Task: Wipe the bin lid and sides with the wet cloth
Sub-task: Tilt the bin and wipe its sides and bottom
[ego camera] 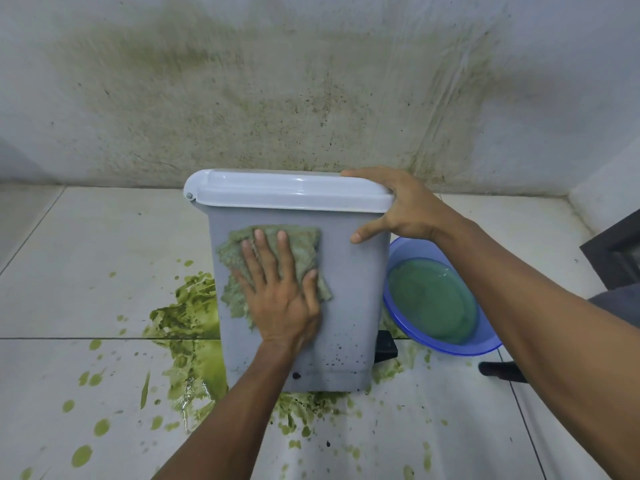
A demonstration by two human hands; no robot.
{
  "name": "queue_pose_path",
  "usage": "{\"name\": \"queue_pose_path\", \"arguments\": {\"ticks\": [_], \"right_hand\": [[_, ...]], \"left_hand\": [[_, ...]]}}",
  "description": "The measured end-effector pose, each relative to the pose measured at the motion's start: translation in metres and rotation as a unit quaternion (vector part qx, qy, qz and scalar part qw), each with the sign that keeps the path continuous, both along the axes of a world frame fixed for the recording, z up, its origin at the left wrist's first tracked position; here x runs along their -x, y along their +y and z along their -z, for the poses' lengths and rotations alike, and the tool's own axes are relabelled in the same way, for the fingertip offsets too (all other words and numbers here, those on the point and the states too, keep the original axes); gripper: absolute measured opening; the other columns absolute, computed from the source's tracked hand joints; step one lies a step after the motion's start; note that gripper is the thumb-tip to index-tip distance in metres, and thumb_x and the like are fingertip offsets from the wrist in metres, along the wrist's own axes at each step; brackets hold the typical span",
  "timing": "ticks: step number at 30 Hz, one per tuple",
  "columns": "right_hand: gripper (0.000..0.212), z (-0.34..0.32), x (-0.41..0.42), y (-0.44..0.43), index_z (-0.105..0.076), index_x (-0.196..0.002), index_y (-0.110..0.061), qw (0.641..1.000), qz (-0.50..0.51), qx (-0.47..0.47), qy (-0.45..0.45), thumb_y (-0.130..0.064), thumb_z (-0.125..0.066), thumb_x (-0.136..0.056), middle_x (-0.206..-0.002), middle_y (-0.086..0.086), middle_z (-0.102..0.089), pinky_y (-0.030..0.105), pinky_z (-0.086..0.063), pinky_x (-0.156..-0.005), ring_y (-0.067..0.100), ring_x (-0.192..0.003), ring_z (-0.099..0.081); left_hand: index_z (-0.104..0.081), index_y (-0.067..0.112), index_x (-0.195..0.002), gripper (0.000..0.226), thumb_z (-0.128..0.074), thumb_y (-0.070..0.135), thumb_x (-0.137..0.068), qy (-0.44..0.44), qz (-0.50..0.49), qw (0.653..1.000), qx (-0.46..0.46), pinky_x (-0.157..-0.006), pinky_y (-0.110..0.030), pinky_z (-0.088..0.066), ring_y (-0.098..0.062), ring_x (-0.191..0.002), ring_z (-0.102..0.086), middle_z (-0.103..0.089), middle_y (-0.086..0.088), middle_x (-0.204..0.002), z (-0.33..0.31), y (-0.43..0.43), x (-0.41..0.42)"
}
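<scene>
On the tiled floor against a stained wall, a grey bin (346, 306) stands in green splatter, both hands on it.
The left hand (280, 299) lies flat with fingers spread, pressing a greenish wet cloth (304, 247) against the bin's facing side, just below the white lid (287, 194). The right hand (398, 206) grips the lid's right end, fingers over the top, thumb on the side. A blue basin (446, 344) of greenish water sits just beside the bin.
</scene>
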State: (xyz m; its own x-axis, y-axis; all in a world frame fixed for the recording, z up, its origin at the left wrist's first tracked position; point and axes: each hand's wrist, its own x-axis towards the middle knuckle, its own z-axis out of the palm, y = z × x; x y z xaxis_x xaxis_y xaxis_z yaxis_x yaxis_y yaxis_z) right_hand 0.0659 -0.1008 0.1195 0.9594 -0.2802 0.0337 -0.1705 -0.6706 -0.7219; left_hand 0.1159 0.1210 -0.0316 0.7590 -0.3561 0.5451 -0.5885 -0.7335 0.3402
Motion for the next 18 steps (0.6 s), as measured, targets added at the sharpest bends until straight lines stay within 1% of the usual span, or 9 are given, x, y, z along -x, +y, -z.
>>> {"name": "queue_pose_path", "arguments": {"ticks": [2, 5, 6, 8, 11, 13, 15, 16, 18], "right_hand": [[0.090, 0.002, 0.000, 0.001, -0.062, -0.134, -0.035, 1.000, -0.001, -0.002, -0.009, -0.038, -0.098, -0.051, -0.133, -0.018, -0.057, 0.026, -0.041, -0.108, 0.003, -0.122, -0.052], [0.069, 0.006, -0.002, 0.000, -0.066, -0.128, -0.036, 0.999, 0.020, -0.034, -0.030, -0.058, -0.082, -0.065, -0.129, -0.017, -0.062, 0.029, -0.043, -0.107, 0.004, -0.119, -0.056], [0.059, 0.006, -0.003, 0.000, -0.067, -0.126, -0.036, 0.998, 0.029, -0.043, -0.034, -0.057, -0.078, -0.073, -0.128, -0.017, -0.063, 0.031, -0.043, -0.108, 0.004, -0.120, -0.057], [0.040, 0.007, -0.005, 0.000, -0.069, -0.125, -0.035, 0.997, 0.037, -0.057, -0.041, -0.044, -0.073, -0.086, -0.129, -0.017, -0.064, 0.034, -0.042, -0.111, 0.003, -0.121, -0.057], [0.035, 0.007, -0.003, 0.001, -0.069, -0.126, -0.035, 0.996, 0.035, -0.079, -0.036, -0.036, -0.072, -0.090, -0.130, -0.017, -0.063, 0.029, -0.041, -0.110, 0.002, -0.122, -0.055], [0.040, 0.008, -0.001, 0.001, -0.067, -0.127, -0.038, 0.997, 0.033, -0.062, -0.037, -0.041, -0.073, -0.088, -0.131, -0.017, -0.062, 0.027, -0.041, -0.108, 0.003, -0.123, -0.054], [0.045, 0.008, 0.000, 0.002, -0.066, -0.128, -0.039, 0.998, 0.028, -0.044, -0.035, -0.046, -0.076, -0.084, -0.130, -0.015, -0.062, 0.026, -0.043, -0.105, 0.005, -0.121, -0.055], [0.047, 0.008, 0.000, 0.002, -0.066, -0.128, -0.038, 0.998, 0.025, -0.042, -0.035, -0.046, -0.077, -0.083, -0.130, -0.015, -0.063, 0.026, -0.044, -0.105, 0.005, -0.121, -0.056], [0.051, 0.007, 0.000, 0.001, -0.066, -0.129, -0.035, 0.998, 0.023, -0.039, -0.035, -0.045, -0.080, -0.081, -0.131, -0.015, -0.063, 0.025, -0.044, -0.105, 0.005, -0.121, -0.057]], "left_hand": [[-0.015, 0.013, -0.161, 0.075, -0.043, 0.048, -0.101, -0.005, 0.018, 1.000, 0.004, -0.123, -0.064, -0.003, -0.040, -0.156, -0.004, -0.008, -0.018, -0.168, -0.014, -0.029, 0.010], [-0.025, 0.017, -0.160, 0.071, -0.045, 0.049, -0.101, -0.056, 0.124, 0.990, -0.035, -0.124, -0.059, -0.001, -0.034, -0.157, -0.003, -0.013, -0.015, -0.167, -0.020, -0.054, 0.026], [-0.027, 0.018, -0.160, 0.070, -0.047, 0.049, -0.101, -0.073, 0.162, 0.983, -0.053, -0.125, -0.059, -0.004, -0.032, -0.157, -0.004, -0.015, -0.013, -0.167, -0.017, -0.051, 0.029], [-0.029, 0.022, -0.160, 0.069, -0.049, 0.051, -0.101, -0.107, 0.201, 0.970, -0.088, -0.125, -0.056, -0.010, -0.029, -0.158, -0.009, -0.016, -0.009, -0.169, -0.002, -0.029, 0.025], [-0.022, 0.024, -0.162, 0.070, -0.037, 0.057, -0.102, -0.101, 0.143, 0.979, -0.105, -0.125, -0.055, -0.004, -0.028, -0.158, -0.004, -0.005, -0.005, -0.171, 0.020, 0.023, 0.008], [-0.014, 0.021, -0.162, 0.072, -0.032, 0.056, -0.103, -0.048, 0.059, 0.995, -0.065, -0.124, -0.059, -0.003, -0.032, -0.158, 0.000, -0.001, -0.009, -0.171, 0.020, 0.032, 0.001], [-0.008, 0.017, -0.163, 0.075, -0.037, 0.051, -0.102, 0.013, -0.007, 1.000, -0.011, -0.122, -0.065, -0.004, -0.038, -0.157, 0.001, -0.003, -0.016, -0.169, 0.003, 0.010, 0.005], [-0.009, 0.015, -0.162, 0.076, -0.040, 0.048, -0.101, 0.025, -0.013, 1.000, 0.005, -0.122, -0.066, -0.003, -0.041, -0.156, 0.000, -0.005, -0.019, -0.169, -0.006, -0.006, 0.011], [-0.016, 0.014, -0.162, 0.075, -0.045, 0.046, -0.100, 0.001, 0.042, 0.999, -0.003, -0.123, -0.064, -0.001, -0.041, -0.156, -0.004, -0.009, -0.019, -0.168, -0.015, -0.036, 0.024]]}}
